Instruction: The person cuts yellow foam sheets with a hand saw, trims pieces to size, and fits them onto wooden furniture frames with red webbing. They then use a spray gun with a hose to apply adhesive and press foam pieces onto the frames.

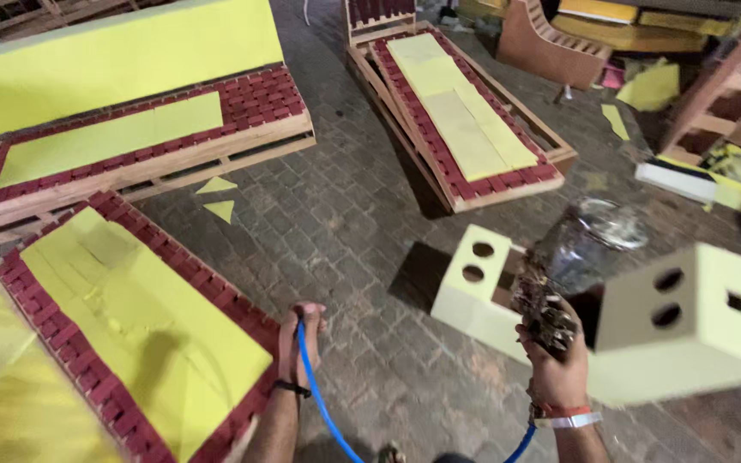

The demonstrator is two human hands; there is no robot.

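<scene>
My left hand [298, 339] is closed around a blue hose [319, 394] that runs down toward me, just right of a wooden frame with red webbing and yellow foam sheets [130, 326]. My right hand [555, 360] grips a crusted spray gun [551, 291] with a clear cup [589, 240] on top, blurred by motion. It is held over a pale yellow foam piece with round holes [473, 283].
Another webbed frame with foam [465, 120] lies ahead, a third [130, 137] at the upper left. A second pale holed block [696, 317] sits at the right. Foam scraps [220, 208] lie on the brick paving. Wooden frames and foam stacks [628, 34] crowd the far right.
</scene>
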